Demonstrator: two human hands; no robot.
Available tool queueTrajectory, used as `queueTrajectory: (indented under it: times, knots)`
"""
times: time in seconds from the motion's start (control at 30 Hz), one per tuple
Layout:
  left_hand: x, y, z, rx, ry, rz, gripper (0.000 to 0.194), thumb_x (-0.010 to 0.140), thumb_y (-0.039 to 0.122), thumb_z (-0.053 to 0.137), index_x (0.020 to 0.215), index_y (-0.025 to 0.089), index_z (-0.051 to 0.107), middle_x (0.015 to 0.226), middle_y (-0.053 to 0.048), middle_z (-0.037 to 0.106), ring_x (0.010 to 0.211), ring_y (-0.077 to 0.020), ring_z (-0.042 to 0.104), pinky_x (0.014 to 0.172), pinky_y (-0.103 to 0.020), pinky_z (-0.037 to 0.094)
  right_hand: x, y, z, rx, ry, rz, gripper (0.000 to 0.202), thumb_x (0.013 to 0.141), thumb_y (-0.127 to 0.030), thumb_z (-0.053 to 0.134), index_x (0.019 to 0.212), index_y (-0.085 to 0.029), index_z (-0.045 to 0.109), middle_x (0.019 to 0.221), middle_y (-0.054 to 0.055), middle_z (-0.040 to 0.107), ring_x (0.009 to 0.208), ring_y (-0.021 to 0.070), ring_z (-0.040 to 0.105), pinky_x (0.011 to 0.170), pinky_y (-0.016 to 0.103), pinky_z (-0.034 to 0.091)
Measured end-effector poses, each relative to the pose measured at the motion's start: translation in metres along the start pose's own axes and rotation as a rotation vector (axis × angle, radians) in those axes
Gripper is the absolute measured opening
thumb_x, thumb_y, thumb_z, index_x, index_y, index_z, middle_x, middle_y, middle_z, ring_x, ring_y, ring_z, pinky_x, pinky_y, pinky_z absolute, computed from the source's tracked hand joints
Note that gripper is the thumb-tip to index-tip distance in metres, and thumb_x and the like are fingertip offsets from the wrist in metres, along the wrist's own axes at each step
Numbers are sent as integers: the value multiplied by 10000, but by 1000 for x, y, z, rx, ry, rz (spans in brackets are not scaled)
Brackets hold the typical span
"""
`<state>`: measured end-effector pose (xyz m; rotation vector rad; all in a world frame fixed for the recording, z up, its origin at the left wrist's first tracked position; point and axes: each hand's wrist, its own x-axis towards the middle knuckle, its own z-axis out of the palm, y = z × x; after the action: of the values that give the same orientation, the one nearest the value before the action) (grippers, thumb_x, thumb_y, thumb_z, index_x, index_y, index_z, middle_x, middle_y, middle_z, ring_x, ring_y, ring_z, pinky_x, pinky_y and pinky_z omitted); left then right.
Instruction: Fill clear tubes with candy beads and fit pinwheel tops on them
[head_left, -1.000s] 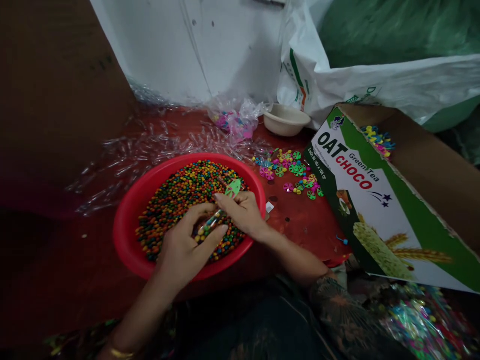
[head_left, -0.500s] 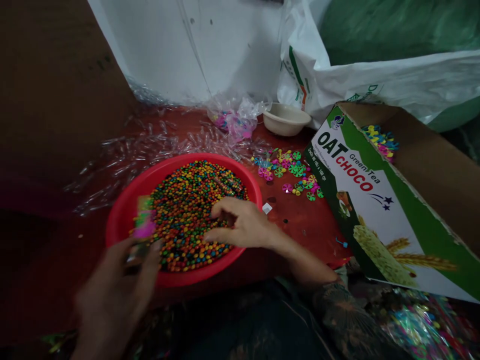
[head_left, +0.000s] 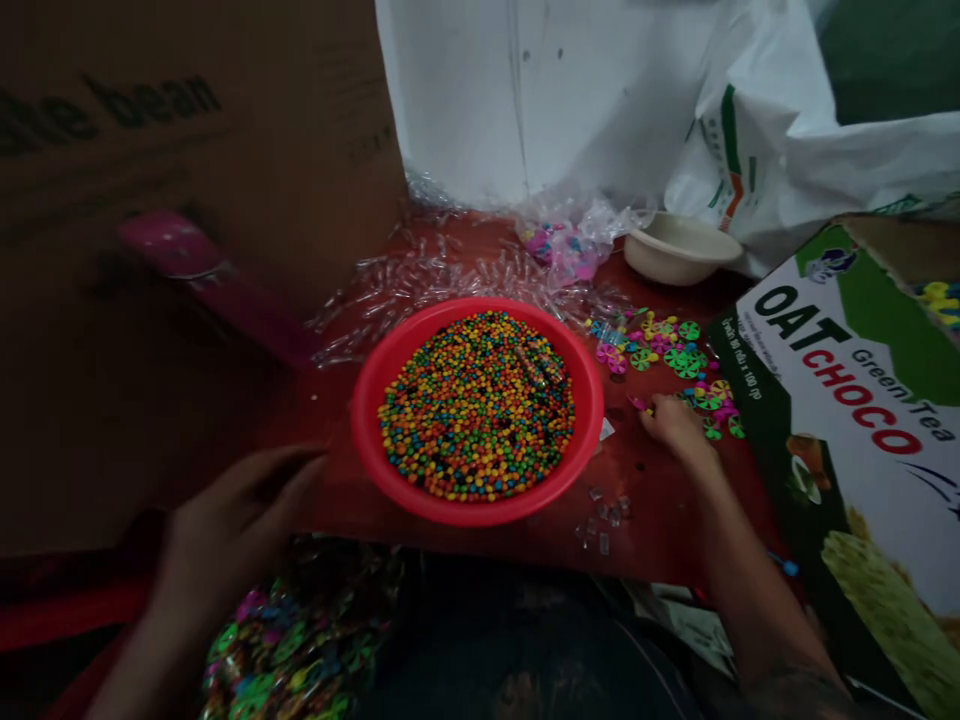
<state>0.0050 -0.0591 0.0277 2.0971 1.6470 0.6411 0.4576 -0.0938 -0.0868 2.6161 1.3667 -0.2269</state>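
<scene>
Both the left hand [head_left: 232,525] and the right hand [head_left: 675,425] are bare, as are the forearms. Dark clothing [head_left: 465,640] covers the lap, with blurry, paler patches and a thin light line. A dark patterned area [head_left: 799,692] marks the upper right arm, too dim to tell whether sleeve or skin marking.

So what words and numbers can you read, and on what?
"OAT": green-white box.
"Green Tea": same box.
"CHOCO": same box.
"80 … x 100", probably: same box.
"bean": brown carton, word before cut off.
Too blurred or small: their other print; print on the white sack.
</scene>
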Motion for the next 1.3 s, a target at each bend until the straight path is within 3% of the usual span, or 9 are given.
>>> queueTrajectory:
  times: [0.07,0.17,0.3,0.4,0.6,0.8,0.93,1.1,1.3]
  knots:
    - [24,31,21,-134,-165,111,287,803,455,489,930,237,626,913,28,661,833,-173,596,729,-271,464,-6,-7,2,40,-20,-6,326,844,-365,445,996,-129,612,988,152,640,913,269,608,666,313,407]
    - [75,81,81,-82,-358,279,385,824,486,409,805,182,645,711,-12,635,649,-144,556,616,-253,401,-13,-9,5,98,-22,-76,313,823,-398,487,948,-148,626,954,138,657,873,243,615,616,280,376]
    - [126,115,149,4,-401,57,462,733,586,485,679,150,627,596,-40,574,566,-150,509,531,-256,322,-22,-2,10,202,-46,-142,242,771,-388,533,814,-172,634,819,89,668,725,176,596,559,245,336]
    - [137,117,166,2,-373,24,394,682,538,572,607,152,596,567,-34,539,559,-153,491,526,-259,301,-27,2,17,293,-26,-168,142,731,-288,538,728,-169,616,687,57,638,605,139,540,521,235,313]
    - [122,104,146,-139,-321,169,169,762,333,527,812,178,571,715,12,559,651,-112,490,583,-222,337,-39,-1,22,983,212,-76,244,672,-413,570,687,-170,580,513,-3,526,483,122,459,475,243,330]
    - [88,88,110,-645,-469,320,189,771,264,535,915,142,533,897,-24,568,805,-109,520,686,-218,428,-64,-36,-20,1899,78,-122,354,534,-403,748,766,-182,597,640,-33,573,450,54,427,439,210,383]
    - [65,81,97,-1025,-661,49,266,775,291,563,1006,160,541,996,-58,583,852,-140,583,650,-239,491,-83,-76,-57,1954,21,-296,334,531,-315,778,799,-184,628,633,-30,603,469,60,488,470,205,419]
    - [46,78,90,-1265,-778,-280,265,786,290,555,1019,174,507,776,-38,613,578,-142,622,434,-217,482,-95,-116,-71,1951,-86,-467,284,635,-367,718,823,-175,627,623,-33,596,442,51,483,440,186,383]
    - [36,72,86,-1223,-687,-230,314,775,344,571,1016,160,492,828,-45,609,566,-126,611,447,-210,497,-96,-136,-61,1974,-155,-393,287,611,-399,734,737,-173,609,500,-87,443,394,32,376,387,172,316]
